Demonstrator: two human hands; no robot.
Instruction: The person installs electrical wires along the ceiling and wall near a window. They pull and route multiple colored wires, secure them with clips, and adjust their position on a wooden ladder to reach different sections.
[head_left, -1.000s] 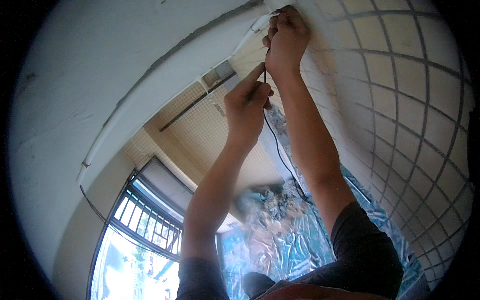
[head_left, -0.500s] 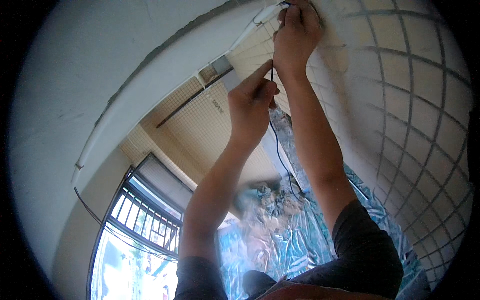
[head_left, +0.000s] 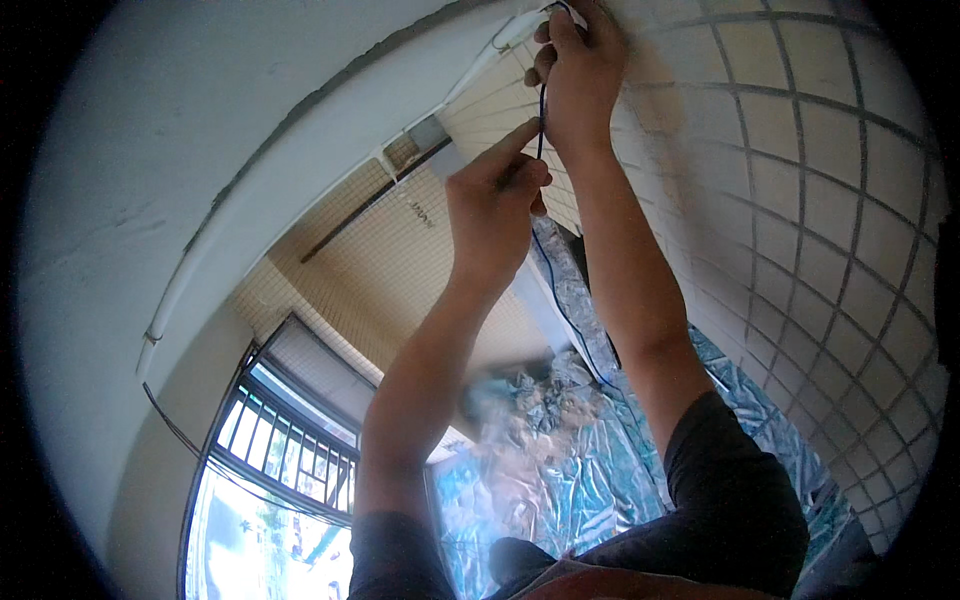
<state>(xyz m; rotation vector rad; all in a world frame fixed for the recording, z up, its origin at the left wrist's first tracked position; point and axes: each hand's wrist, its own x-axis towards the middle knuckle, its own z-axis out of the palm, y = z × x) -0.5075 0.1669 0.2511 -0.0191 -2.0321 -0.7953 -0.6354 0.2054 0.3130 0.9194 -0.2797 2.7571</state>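
Observation:
Both my arms reach up toward the top of the view. A thin dark blue wire (head_left: pixel 551 275) hangs from my hands down to the sheeting below. My left hand (head_left: pixel 492 215) pinches it, index finger stretched along it. Higher up, my right hand (head_left: pixel 585 85) is closed around the same wire, and a loop shows over its fingers at the upper edge. Close to those fingertips ends a white conduit pipe (head_left: pixel 470 75), which runs along the ceiling edge. Whether the wire enters the pipe is too small to tell.
On the right stands a tiled wall (head_left: pixel 800 170) with dark joints. Crumpled bluish plastic sheeting (head_left: pixel 590 460) lies below, with rubble-like debris on it. A barred window (head_left: pixel 290 430) is at lower left. Dark loose wires (head_left: pixel 170 420) stick out near the pipe's far left end.
The view has shifted a little, and both hands sit slightly further left. More of the wire shows between my hands, and the right fingers have spread somewhat near the pipe.

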